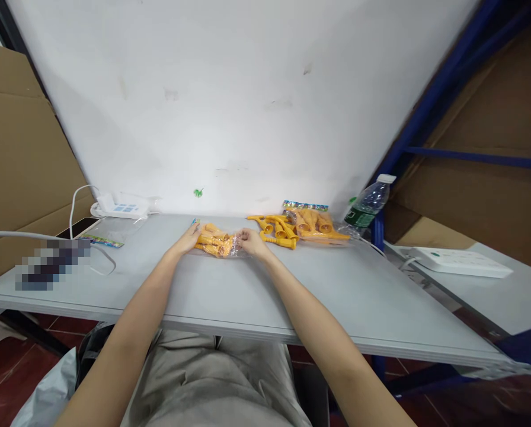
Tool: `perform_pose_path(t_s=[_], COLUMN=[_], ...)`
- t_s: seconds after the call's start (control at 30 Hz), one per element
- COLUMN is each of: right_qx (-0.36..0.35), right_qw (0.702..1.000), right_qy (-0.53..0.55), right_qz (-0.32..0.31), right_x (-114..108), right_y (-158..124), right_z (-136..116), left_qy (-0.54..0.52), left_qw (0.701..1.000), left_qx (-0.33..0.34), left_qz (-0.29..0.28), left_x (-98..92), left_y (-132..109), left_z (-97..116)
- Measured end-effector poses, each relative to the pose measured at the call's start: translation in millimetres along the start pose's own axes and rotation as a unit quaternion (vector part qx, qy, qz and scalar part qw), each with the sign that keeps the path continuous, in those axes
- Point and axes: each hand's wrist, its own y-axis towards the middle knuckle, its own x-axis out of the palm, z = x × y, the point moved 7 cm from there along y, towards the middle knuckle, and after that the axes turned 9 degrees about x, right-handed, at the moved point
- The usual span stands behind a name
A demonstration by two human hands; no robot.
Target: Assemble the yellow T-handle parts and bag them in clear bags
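Observation:
A clear plastic bag (pixel 210 241) with several yellow, horn-shaped plastic toys inside lies on the grey table. My left hand (pixel 186 239) grips its left end, beside a small strip of coloured header. At the other end, the fingers of my right hand (pixel 250 242) are pinched together on the clear film. Just right of that hand are several loose yellow horn-shaped toys (pixel 281 228), their flared ends showing. Behind and beside them rests another filled bag (pixel 316 222) with a blue-green printed header.
A power strip (pixel 123 209) with white cables and a flat clear bag (pixel 117 228) with a printed header are at the left. A plastic bottle (pixel 370 201) leans at the right by a blue metal post. Another power strip (pixel 463 262) lies on the side table. Cardboard (pixel 21 160) stands left.

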Motion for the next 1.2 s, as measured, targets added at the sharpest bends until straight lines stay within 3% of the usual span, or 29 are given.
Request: perform_pose_path(t_s=[0.17, 0.33, 0.47, 0.63, 0.87, 1.03, 1.2], right_qx=[-0.059, -0.158, -0.131, -0.085, -0.063, -0.027, 0.047], right_qw=[0.996, 0.983, 0.967, 0.945, 0.946, 0.959, 0.972], right_qy=[0.011, -0.078, -0.201, -0.247, -0.15, -0.061, 0.065], right_qz=[0.065, 0.045, 0.09, 0.196, 0.278, 0.274, 0.219], right_x=[-15.5, -7.7, -7.2, -25.4, -42.5, -43.9, -34.8], right_y=[-1.3, -10.4, -9.5, -10.4, -11.9, -1.1, 9.2], right_z=[-9.4, -25.1, -20.1, -10.9, -6.8, 6.3, 27.4], left_qy=[0.08, 0.138, 0.161, 0.184, 0.26, 0.313, 0.239], left_qw=[0.997, 0.986, 0.982, 0.983, 0.965, 0.948, 0.969], left_qx=[-0.008, -0.079, -0.088, -0.028, -0.008, -0.042, -0.058], left_qz=[0.018, 0.055, 0.048, 0.013, 0.026, 0.033, 0.01], left_x=[-1.8, -11.9, -19.7, -18.4, -27.9, -37.2, -21.1], left_y=[1.5, -4.3, -6.2, -6.9, -12.4, -15.0, -10.7], left_z=[-6.4, -7.8, -2.2, 9.9, 30.6, 43.5, 28.6])
